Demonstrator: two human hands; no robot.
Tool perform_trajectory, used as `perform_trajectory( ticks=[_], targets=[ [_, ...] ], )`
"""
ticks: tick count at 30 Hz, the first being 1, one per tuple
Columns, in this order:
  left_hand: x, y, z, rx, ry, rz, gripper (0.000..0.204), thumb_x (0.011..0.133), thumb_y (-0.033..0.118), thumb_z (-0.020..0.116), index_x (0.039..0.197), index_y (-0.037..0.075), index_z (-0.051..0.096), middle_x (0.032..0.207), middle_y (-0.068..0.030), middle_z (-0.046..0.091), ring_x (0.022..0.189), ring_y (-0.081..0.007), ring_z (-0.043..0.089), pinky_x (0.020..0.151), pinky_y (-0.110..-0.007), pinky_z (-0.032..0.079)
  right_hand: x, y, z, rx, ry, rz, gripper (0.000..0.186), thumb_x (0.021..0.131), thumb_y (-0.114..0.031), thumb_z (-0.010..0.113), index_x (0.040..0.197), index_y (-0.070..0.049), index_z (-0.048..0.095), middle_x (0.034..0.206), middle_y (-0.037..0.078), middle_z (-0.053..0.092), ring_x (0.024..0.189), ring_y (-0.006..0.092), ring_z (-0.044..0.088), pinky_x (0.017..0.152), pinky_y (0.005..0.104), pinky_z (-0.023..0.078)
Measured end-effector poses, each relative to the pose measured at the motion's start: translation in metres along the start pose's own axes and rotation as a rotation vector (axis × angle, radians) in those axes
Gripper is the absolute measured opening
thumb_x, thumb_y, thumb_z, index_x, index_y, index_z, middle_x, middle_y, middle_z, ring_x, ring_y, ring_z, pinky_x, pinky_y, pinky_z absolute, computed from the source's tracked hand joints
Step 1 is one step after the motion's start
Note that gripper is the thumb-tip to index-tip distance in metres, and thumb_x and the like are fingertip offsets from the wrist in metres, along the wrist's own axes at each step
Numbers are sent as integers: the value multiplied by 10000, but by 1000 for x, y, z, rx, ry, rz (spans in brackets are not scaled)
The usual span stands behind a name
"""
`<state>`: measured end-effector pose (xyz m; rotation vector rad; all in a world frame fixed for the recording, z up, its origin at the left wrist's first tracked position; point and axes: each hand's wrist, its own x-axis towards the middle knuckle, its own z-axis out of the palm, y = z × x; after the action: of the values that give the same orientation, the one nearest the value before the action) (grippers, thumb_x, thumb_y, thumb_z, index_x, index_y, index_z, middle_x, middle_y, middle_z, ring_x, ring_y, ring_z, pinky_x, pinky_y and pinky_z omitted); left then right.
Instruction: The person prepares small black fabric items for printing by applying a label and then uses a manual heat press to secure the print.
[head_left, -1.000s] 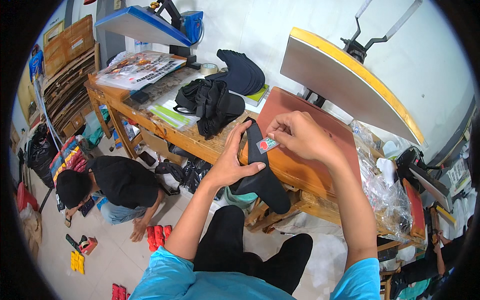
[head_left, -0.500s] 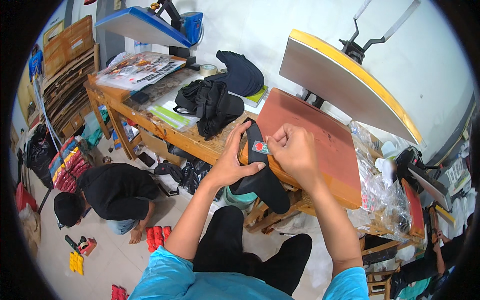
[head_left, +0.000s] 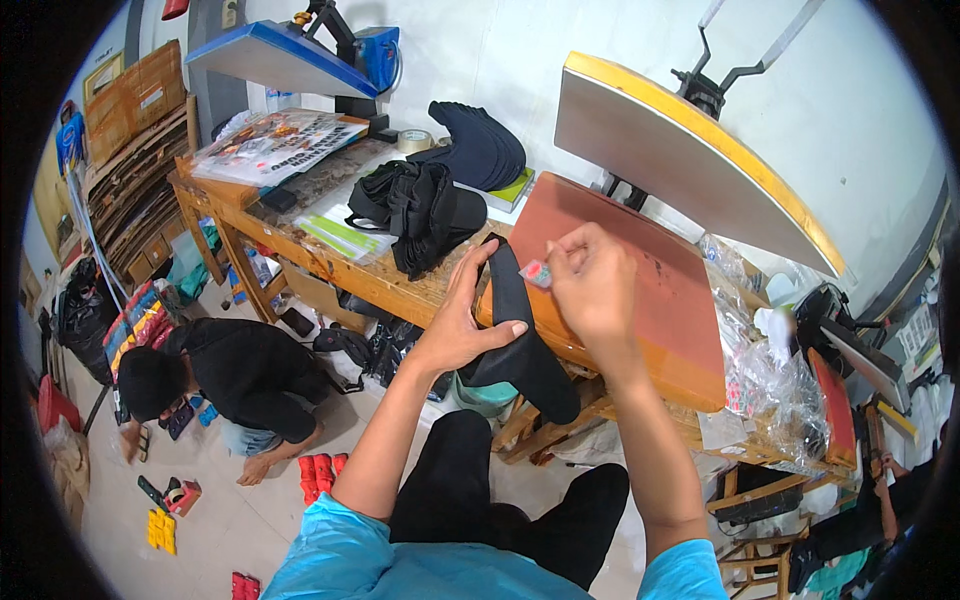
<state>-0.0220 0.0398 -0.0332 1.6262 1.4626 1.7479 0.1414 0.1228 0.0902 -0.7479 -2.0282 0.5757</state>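
The black piece [head_left: 540, 368] of cloth-like material lies in front of the person, at the near edge of the wooden worktop [head_left: 335, 268], its long axis slanting from upper left to lower right. The left hand [head_left: 460, 335] grips it at its left side, thumb pressed across the face and the other fingers near its top end. The right hand [head_left: 600, 300] is to the right of the piece's upper part, with thumb and index finger pinched on a small label [head_left: 537, 274]. That label lies just beside the piece's right edge, on the left of the right hand's fingers; whether it touches the piece I cannot tell. The left hand is the nearer one.

The piece is matt, smooth and curved, narrow above and rounded at its lower end. The label looks thin and glossy, with red and green print blurred.

Right of the piece is a flat, reddish-brown press bed [head_left: 670, 310], and above that, upper right of the piece, a tilted grey press plate [head_left: 690, 170] with a yellow edge. Upper left of the piece sits a crumpled heap of black caps [head_left: 415, 215]; farther above it, a stack of curved dark pieces [head_left: 475, 150], neatly nested. Crinkled clear plastic [head_left: 785, 400] lies well to the piece's right.
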Motion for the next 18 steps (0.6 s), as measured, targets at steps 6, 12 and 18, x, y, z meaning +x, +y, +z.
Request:
perform_trajectory(
  ticks=[6,12,18],
  targets=[
    [1,2,-1,33,-2,-6,1170,777,328,898,1736,73,279,1785,-189,269,1688,-332,191,1367,-459,151,-11,-4,15,-231,-62,-36,176,943,-193,790,903,-34,723,850,199,779,835,438,768,751,536,589],
    [-1,-2,-1,3,9,2,1159,780,295,897,1736,73,280,1785,-188,268,1687,-326,199,1366,-448,157,-6,-19,-16,-194,-288,1,139,930,-133,786,1011,-32,735,943,206,793,933,428,769,832,511,601],
    [1,-3,1,-49,8,3,1150,788,295,883,1739,79,274,1771,-179,287,1673,-311,226,1360,-439,167,23,8,-37,-66,-643,-363,461,958,16,700,1410,-32,623,1344,181,735,1194,323,698,1032,434,552]
  ],
)
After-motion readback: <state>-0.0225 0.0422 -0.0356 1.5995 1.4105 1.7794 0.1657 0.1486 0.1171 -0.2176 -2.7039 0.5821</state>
